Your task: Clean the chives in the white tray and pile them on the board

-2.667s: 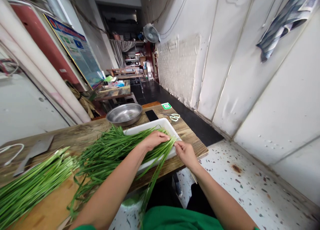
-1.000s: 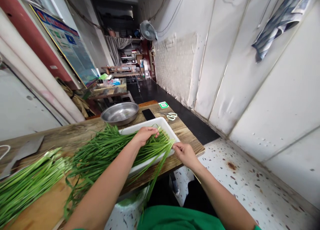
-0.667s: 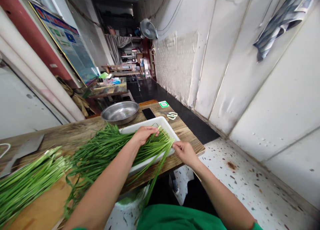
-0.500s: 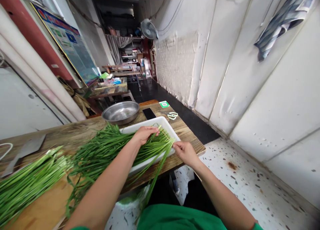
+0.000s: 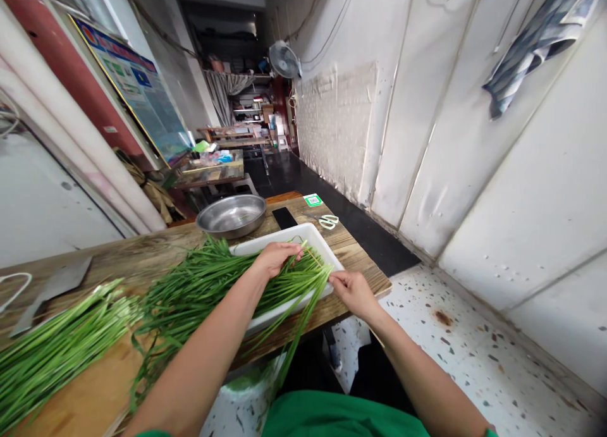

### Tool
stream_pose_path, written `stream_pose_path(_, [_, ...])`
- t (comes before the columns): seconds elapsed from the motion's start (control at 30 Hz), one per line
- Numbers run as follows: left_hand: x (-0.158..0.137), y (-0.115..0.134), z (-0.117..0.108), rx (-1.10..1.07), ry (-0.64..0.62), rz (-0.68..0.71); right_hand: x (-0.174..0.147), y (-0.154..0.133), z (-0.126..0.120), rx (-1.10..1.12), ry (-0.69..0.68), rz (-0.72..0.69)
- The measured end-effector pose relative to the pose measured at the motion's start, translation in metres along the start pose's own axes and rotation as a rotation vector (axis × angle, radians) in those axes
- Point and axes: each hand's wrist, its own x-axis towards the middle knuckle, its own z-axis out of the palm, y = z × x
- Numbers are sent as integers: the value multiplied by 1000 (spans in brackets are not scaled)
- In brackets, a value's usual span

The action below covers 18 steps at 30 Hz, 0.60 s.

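A thick heap of garlic chives (image 5: 199, 285) lies across a white plastic tray (image 5: 327, 242), with its leaves spilling over the left side onto the table. My left hand (image 5: 279, 258) is over the tray, fingers pinched on a chive stalk whose pale end sticks out past the fingertips. At the tray's right end, my right hand (image 5: 351, 289) is closed, thumb and finger pinching at the pale chive ends. Several long chives hang over the tray's near edge toward my lap.
More chives (image 5: 61, 342) lie on a wooden cutting board (image 5: 90, 393) at the left, beside a cleaver (image 5: 59, 285). Behind the tray are a metal bowl (image 5: 231, 215), a black phone (image 5: 284, 218), scissors (image 5: 328, 221) and a green code card (image 5: 313, 200). The table's right edge (image 5: 379, 286) is near my right hand.
The whole view has shifted slightly right and down. Both hands keep nearly the same position and grip on the chives.
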Motion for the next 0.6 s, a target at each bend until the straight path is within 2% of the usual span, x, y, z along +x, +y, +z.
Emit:
stream_pose_path(0.43, [2,-5,0,28,20,88,0,4,1,-30,-13,14])
stream_pose_path(0.6, [2,-5,1,35,18,71,0,3,1,-29,-14,2])
